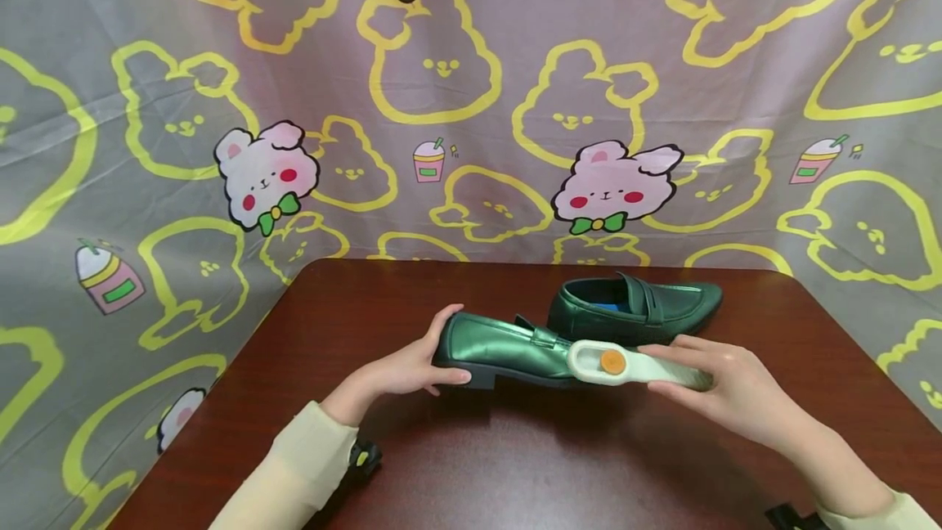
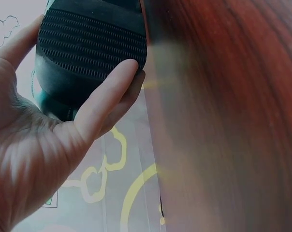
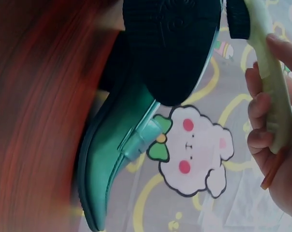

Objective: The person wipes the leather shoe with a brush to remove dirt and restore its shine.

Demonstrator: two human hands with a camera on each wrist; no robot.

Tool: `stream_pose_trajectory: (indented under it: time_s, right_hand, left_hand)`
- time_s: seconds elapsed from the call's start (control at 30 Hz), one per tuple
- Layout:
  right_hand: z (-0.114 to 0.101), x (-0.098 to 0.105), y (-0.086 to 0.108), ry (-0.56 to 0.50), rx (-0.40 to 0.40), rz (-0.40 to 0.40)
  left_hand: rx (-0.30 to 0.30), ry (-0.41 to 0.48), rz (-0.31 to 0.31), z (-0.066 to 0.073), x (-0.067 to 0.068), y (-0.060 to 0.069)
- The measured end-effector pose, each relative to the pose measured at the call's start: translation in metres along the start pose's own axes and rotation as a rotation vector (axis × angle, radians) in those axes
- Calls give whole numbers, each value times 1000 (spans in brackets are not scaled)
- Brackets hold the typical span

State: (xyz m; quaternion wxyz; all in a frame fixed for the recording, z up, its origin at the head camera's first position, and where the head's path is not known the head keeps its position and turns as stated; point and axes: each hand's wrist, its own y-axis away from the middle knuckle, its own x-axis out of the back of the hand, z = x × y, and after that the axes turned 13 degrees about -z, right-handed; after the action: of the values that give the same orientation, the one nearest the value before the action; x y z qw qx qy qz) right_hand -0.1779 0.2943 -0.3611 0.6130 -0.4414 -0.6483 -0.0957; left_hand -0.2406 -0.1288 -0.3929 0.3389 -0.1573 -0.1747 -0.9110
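Observation:
A shiny green loafer is held a little above the table, toe pointing right. My left hand grips it round the heel; in the left wrist view the ridged black heel lies between thumb and fingers. My right hand holds a pale brush with an orange round button, its head over the loafer's toe. Dark bristles show in the right wrist view; whether they touch the upper cannot be told. Behind, a second green loafer rests upright on the table.
Both shoes are over a dark red-brown wooden table with rounded far corners. A grey curtain printed with yellow outlines and rabbit faces hangs behind and at both sides. Something blue lies inside the second loafer.

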Motion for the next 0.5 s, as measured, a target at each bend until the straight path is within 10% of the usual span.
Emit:
stream_pose_trajectory:
  time_s: [0.5]
  right_hand:
    - [26,5,6,215,-212,70]
  left_hand:
    - [-3,-14,-1,-1,0,1]
